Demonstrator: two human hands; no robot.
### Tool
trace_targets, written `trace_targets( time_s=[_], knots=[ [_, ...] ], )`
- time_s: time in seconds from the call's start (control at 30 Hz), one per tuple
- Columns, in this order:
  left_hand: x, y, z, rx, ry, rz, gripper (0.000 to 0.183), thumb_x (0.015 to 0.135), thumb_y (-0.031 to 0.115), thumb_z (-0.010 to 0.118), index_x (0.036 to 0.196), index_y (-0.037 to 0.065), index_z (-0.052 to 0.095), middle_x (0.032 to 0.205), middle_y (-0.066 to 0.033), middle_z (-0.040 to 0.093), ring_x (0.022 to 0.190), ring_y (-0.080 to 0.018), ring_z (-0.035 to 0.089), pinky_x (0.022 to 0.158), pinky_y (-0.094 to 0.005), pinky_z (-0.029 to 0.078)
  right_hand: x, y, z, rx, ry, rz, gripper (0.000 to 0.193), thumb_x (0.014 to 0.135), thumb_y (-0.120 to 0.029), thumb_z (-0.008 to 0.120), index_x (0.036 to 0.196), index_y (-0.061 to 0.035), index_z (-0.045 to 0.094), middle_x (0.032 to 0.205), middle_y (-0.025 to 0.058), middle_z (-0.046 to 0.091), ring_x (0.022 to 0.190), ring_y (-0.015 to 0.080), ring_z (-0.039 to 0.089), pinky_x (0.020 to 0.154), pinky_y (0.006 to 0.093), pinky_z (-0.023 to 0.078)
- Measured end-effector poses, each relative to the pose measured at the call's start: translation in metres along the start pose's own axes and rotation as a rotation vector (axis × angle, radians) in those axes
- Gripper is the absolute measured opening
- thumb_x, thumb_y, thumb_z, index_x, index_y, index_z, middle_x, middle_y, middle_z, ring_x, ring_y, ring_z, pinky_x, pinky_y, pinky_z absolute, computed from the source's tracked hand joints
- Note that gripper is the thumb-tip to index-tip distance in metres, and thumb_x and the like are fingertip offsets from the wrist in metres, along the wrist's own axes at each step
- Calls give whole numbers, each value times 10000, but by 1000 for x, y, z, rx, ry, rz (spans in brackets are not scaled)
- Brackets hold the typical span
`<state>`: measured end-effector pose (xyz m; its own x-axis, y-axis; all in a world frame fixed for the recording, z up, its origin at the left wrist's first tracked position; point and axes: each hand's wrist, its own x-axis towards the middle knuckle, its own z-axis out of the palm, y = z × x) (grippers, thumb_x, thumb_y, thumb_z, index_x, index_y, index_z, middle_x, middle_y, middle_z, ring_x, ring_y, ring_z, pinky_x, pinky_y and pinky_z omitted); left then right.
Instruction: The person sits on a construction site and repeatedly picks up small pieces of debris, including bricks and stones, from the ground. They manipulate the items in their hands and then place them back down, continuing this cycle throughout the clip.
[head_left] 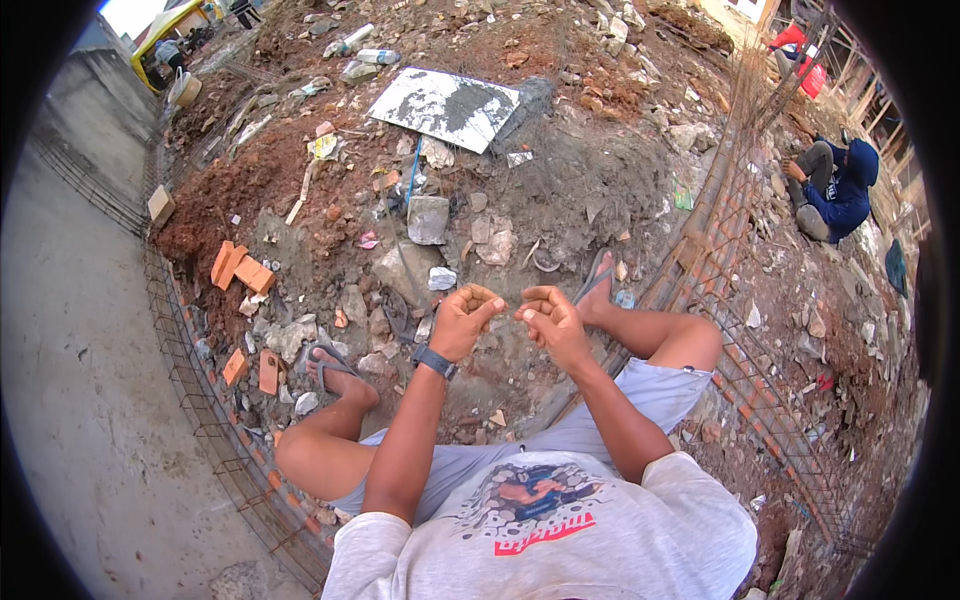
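Observation:
My left hand (466, 318) and my right hand (553, 322) are raised in front of my body, a small gap apart. The fingers of each are curled, with thumb and fingertips brought together in a pinch. Whatever they pinch, if anything, is too small to make out. A dark watch (436, 361) is strapped round my left wrist. Just beyond the left hand lies a pale stone (441, 279) on the rubble. My legs are spread to either side, with a sandal (331, 366) on my left foot.
Rebar cages run along the left (185, 375) and under my right leg (735, 200). Orange bricks (240, 266) lie at left, by a grey concrete surface (100, 400). Farther off is a mortar-smeared white board (445, 108). Another person (845, 190) sits at right.

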<state>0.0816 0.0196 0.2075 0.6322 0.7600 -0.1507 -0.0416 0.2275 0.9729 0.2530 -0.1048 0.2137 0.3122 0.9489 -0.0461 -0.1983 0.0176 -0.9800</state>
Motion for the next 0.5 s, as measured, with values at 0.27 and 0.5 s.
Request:
trace_targets(
  time_s=[0.27, 0.5],
  knots=[
    [-5, 14, -8, -53, 54, -5, 243, 896, 130, 840, 1018, 43, 649, 841, -29, 718, 629, -54, 581, 539, -224, 463, 15, -23, 18, -745, -49, -402, 200, 971, -100, 675, 1158, -32, 659, 854, 101, 726, 778, 173, 701, 695, 346, 546],
    [-6, 27, -8, -116, 66, 8, 240, 893, 114, 837, 1012, 62, 635, 818, -9, 699, 640, -60, 585, 561, -227, 458, 16, -15, 29, -336, -29, -229, 473, 916, -76, 671, 1349, -26, 486, 1133, 103, 658, 968, 200, 694, 789, 337, 544]
  ],
)
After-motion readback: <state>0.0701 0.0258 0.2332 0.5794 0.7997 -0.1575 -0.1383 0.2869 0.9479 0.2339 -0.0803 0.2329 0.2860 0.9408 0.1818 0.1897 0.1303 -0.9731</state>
